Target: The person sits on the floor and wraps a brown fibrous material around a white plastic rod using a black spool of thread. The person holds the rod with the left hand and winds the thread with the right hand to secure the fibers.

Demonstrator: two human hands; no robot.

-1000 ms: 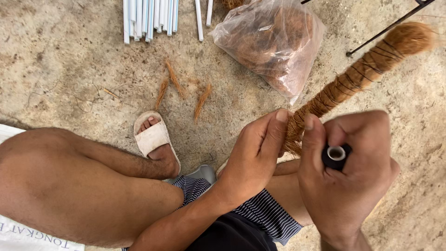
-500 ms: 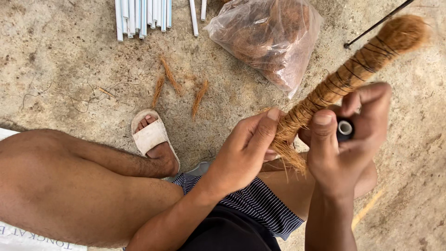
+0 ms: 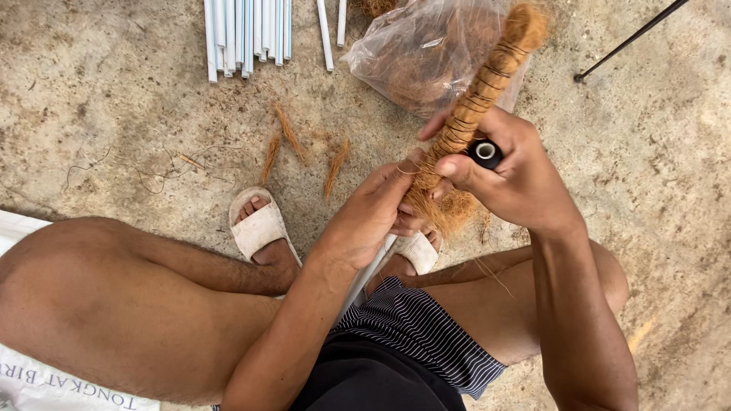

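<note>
Both hands shifted left | left hand (image 3: 373,217) grips fibre-wrapped pole (image 3: 476,99) | right hand (image 3: 510,179) clasps black spool (image 3: 485,151)

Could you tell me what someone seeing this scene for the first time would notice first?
At the centre, a pole wrapped in brown coconut fibre and bound with dark thread rises toward the top edge. The left hand grips its frayed lower end, while the right hand holds a small black thread spool against it. Behind lie a clear plastic bag of loose fibre and a bundle of white tubes on the concrete floor.
</note>
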